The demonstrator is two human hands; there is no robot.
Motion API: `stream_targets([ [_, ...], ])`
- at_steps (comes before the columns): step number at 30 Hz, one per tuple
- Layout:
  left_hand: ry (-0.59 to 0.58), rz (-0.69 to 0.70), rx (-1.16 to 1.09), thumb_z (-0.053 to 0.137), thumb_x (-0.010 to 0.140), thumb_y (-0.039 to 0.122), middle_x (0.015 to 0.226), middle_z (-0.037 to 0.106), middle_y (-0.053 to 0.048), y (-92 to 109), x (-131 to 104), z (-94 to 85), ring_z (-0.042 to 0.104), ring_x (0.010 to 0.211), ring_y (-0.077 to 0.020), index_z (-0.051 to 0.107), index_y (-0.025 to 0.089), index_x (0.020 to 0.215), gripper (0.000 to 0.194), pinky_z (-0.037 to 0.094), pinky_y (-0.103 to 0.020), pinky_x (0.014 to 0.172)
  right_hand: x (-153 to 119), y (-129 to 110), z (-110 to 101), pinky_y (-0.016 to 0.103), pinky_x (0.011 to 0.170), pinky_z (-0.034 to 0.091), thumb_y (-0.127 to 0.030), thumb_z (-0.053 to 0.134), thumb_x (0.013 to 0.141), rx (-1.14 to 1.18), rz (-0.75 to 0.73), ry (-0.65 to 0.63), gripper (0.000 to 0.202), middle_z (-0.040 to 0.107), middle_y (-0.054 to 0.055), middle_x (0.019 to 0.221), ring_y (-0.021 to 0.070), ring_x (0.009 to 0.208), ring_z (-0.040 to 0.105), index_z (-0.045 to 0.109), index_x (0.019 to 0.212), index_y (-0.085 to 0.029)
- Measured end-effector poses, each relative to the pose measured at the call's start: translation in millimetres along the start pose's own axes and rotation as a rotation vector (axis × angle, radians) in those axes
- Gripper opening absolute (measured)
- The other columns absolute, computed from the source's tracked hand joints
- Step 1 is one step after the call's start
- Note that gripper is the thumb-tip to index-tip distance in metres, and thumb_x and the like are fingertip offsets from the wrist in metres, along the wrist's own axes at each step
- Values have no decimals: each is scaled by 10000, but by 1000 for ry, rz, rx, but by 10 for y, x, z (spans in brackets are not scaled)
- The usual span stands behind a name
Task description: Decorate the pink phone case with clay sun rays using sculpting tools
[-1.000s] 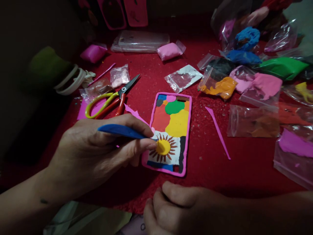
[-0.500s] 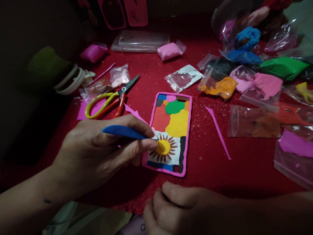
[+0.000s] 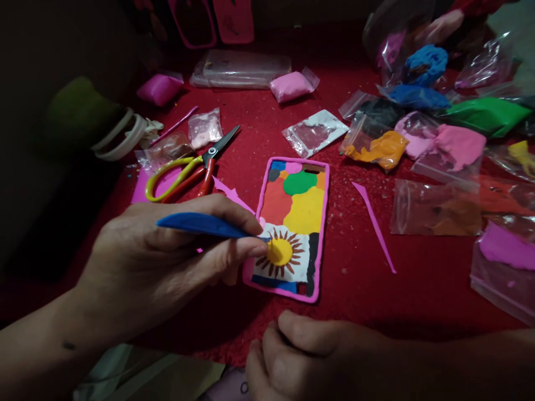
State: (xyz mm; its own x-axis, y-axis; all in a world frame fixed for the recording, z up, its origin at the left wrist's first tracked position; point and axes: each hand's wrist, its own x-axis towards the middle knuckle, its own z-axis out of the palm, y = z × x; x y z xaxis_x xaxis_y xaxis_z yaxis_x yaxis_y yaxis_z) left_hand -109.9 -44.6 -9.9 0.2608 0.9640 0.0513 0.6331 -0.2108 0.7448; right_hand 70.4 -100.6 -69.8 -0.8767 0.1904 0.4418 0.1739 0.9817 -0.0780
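My left hand [image 3: 167, 250] pinches a blue plastic modelling tool [image 3: 200, 224] between thumb and fingers. The tool's tip is at the left edge of a yellow clay disc [image 3: 280, 253], which has brown petals around it on a white patch. This flower is on the lower part of a phone case [image 3: 325, 223] covered in coloured clay patches with a pink clay border. The case lies flat on the red cloth, its lower left partly behind my left hand. Below the case, my right hand [image 3: 296, 351] rests with its fingers curled closed; nothing shows in it.
Scissors [image 3: 211, 153] with yellow and red handles lie left of the case. A pink modelling tool [image 3: 374, 228] is to its right. Bags of coloured clay [image 3: 376, 147] crowd the right side. Clear phone cases [image 3: 242, 69] lie behind. Another person's hand [image 3: 443, 27] is at the top right.
The blue tool has tilted slightly, its back end shifting left in my left hand, while its tip stays by the yellow disc. My right hand has not moved.
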Motion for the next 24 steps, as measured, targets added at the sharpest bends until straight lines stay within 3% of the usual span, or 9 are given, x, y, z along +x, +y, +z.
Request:
stream_targets([
  [1,-23,84,-14,703,765,351,505,641,118,-14,6,-2,544,347,-25,704,255,763,96,416,-81,371,3,0,-1,250,678,500,-68,337,900,0,-8,1,365,714,5,988,129,803,626,692,913,-151],
  [4,-60,164,-16,700,774,327,489,638,120,-58,22,-17,530,328,-21,704,248,777,79,415,-73,366,13,3,0,257,672,511,-87,343,902,12,-11,-2,348,711,7,995,129,804,629,685,917,-150],
  [9,-85,104,-38,700,781,263,486,644,126,-67,25,-23,562,347,-32,693,267,781,8,428,-70,379,4,-2,-11,257,671,505,-110,352,914,26,-9,7,339,712,13,994,128,805,622,688,910,-153],
  [16,-91,60,-72,722,758,259,519,672,111,-69,19,-1,594,368,-69,696,289,797,55,444,-97,374,-19,6,-16,256,744,495,-112,362,919,9,-17,-14,336,693,9,1039,137,864,612,690,949,-172],
  [24,-46,58,-26,711,760,280,582,698,69,-38,2,-42,560,350,-64,711,245,762,34,469,-126,388,23,18,-3,261,659,498,-172,417,911,36,-32,-42,267,711,5,1014,127,813,629,683,923,-159],
])
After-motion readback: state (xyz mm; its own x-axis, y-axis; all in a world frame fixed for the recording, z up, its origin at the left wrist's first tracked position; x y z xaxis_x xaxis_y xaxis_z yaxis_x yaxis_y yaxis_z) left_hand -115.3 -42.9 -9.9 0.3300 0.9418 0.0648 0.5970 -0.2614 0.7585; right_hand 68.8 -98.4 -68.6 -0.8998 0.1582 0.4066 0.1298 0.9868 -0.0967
